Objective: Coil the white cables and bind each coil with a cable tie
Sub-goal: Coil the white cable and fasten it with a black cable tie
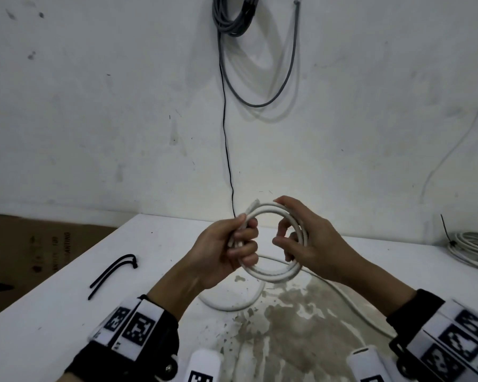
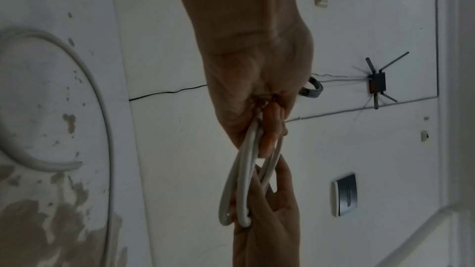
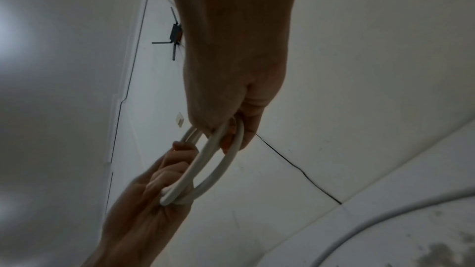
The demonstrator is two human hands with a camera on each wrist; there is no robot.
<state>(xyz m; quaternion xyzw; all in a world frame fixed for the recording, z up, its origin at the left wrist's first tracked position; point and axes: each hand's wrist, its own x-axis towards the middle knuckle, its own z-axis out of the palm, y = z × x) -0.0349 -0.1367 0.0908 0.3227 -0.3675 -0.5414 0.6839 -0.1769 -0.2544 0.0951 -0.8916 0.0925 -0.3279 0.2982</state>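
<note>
Above the table's middle I hold a round coil of white cable (image 1: pixel 273 272) between both hands. My left hand (image 1: pixel 232 246) grips the coil's left side with curled fingers. On the coil's right side my right hand (image 1: pixel 295 238) has its fingers curled through the loop. The cable's loose tail (image 1: pixel 232 306) runs down from the coil and loops on the table below. Two black cable ties (image 1: pixel 112 274) lie on the table to the left. From the left wrist the coil (image 2: pixel 244 180) appears edge-on between the hands; the right wrist view also shows the coil (image 3: pixel 210 170).
A finished white coil (image 1: pixel 472 250) bound with a black tie sits at the table's right edge. Grey cables (image 1: pixel 232 17) hang on the wall behind. A cardboard box (image 1: pixel 33 244) stands left of the table. The table (image 1: pixel 66 326) has a worn brown patch near me.
</note>
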